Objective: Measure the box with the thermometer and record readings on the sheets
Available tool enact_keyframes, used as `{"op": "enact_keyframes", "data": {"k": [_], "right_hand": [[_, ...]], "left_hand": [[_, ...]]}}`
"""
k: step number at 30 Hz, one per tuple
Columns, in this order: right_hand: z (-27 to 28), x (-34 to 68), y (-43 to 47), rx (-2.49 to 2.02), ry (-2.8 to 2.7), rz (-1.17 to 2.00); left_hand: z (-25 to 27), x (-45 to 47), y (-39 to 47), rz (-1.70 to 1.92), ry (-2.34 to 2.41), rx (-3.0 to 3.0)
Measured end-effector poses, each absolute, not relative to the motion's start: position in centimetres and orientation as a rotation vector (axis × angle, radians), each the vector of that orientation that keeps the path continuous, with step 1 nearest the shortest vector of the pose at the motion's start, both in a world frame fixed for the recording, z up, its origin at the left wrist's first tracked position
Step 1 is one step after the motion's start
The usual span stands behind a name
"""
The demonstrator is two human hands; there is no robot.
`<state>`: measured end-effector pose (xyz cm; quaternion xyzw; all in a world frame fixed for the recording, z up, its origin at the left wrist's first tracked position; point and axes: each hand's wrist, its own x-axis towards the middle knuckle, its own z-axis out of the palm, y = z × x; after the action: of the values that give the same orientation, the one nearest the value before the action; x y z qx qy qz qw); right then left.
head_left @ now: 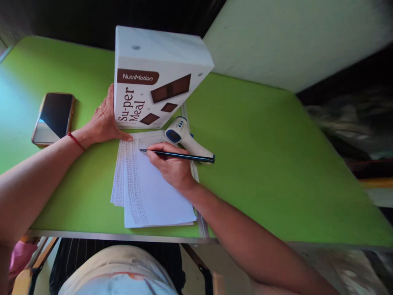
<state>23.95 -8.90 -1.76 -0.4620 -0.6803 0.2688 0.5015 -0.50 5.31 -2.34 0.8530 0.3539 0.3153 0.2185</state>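
Observation:
My right hand [173,166] is closed around a black pen [187,156], whose tip meets the top sheet of white paper [166,196]. Columns of small handwriting run down the left of this sheet, and a second written sheet [118,182] sticks out beneath it. My left hand [106,121] lies open against the left side of an upright white NutriMotion box [141,106]. Its thumb stretches onto the top edge of the paper, while some fingertips are hidden by the box. A white and blue infrared thermometer [190,141] lies just beyond my right hand, partly behind the pen.
A smartphone [54,116] lies face up on the green table [260,164], left of my left forearm. The table's metal front edge [116,237] runs close to my body. A pale wall [276,41] rises behind the table at the right.

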Motion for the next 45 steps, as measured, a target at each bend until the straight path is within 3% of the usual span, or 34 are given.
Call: {"op": "enact_keyframes", "data": {"k": [45], "right_hand": [[-1.60, 23.93, -8.81, -1.196, -1.606, 0.690]], "left_hand": [[-2.12, -0.30, 5.20, 0.871, 1.021, 2.339]]}}
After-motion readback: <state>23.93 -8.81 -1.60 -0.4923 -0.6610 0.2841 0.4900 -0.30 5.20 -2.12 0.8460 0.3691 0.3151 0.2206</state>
